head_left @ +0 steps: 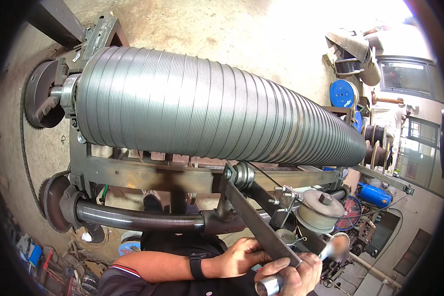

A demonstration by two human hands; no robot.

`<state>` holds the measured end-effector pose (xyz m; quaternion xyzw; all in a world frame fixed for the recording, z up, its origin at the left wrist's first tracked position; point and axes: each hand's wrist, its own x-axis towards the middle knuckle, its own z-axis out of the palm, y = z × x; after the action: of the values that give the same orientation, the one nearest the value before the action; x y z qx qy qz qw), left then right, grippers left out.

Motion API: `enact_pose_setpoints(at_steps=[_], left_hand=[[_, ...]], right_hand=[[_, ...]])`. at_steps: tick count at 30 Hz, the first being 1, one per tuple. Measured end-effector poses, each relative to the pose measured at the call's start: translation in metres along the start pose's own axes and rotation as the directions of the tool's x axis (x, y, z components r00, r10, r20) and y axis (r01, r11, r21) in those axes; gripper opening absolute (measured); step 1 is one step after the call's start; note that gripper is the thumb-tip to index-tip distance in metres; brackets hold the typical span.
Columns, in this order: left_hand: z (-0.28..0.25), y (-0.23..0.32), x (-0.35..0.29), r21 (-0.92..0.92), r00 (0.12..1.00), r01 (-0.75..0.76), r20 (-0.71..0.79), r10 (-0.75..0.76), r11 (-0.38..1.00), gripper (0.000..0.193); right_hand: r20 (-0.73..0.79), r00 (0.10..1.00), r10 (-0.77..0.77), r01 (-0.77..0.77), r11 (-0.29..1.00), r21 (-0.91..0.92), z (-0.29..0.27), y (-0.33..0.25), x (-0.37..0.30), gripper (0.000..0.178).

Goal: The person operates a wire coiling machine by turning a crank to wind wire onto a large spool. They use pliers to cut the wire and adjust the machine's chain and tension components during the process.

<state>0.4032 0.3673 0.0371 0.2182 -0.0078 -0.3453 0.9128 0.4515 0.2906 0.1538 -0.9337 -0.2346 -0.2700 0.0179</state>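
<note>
My right hand [301, 272] is closed round a metal cross handle [270, 285] at the near end of a flat steel bar [261, 224], its thumb lying by the bar's end. Against the bar's left side, my left hand [238, 258] has its fingers curled together; what they pinch is hidden. The bar runs from the handle to a small grooved pulley [243, 175] beside a large cylinder [182, 103] closely wound with metal wire. A pale wheel [321, 211] with a bolt stands right of the bar. The arm assembly sits on a dark round shaft [143, 216].
At the left are a chuck-like wheel [43, 93] and a drive belt [24, 148]. A steel beam [148, 175] runs below the cylinder. On the right are blue spools [341, 93], a red fan [349, 213] and a blue tank [375, 195]. Clutter lies lower left.
</note>
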Motion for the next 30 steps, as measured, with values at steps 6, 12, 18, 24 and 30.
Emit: enact_pose_setpoints(at_steps=[6,12,18,24,30], left_hand=[[-0.001,0.005,-0.001,0.029,1.0,-0.025,0.007,0.024,0.999,0.022],[-0.002,0.003,-0.005,0.074,1.0,0.005,-0.017,-0.004,0.997,0.022],[-0.006,0.005,-0.006,0.099,1.0,0.005,-0.001,-0.005,0.995,0.024],[-0.01,0.005,-0.008,0.071,0.999,0.027,0.033,-0.029,0.997,0.026],[-0.012,0.005,-0.01,0.087,0.998,-0.003,0.055,-0.002,0.996,0.026]], right_hand=[[-0.022,1.0,0.02,-0.021,0.999,-0.038,0.001,-0.005,-0.002,0.016],[-0.009,0.999,-0.037,0.037,0.999,-0.012,0.001,-0.003,-0.001,0.017],[0.01,1.0,-0.026,0.026,1.0,-0.014,0.001,-0.008,0.004,0.017],[-0.013,0.999,-0.038,0.038,0.999,-0.007,0.004,-0.01,0.003,0.018],[0.017,1.0,-0.008,0.008,1.0,-0.008,0.002,-0.016,0.006,0.018]])
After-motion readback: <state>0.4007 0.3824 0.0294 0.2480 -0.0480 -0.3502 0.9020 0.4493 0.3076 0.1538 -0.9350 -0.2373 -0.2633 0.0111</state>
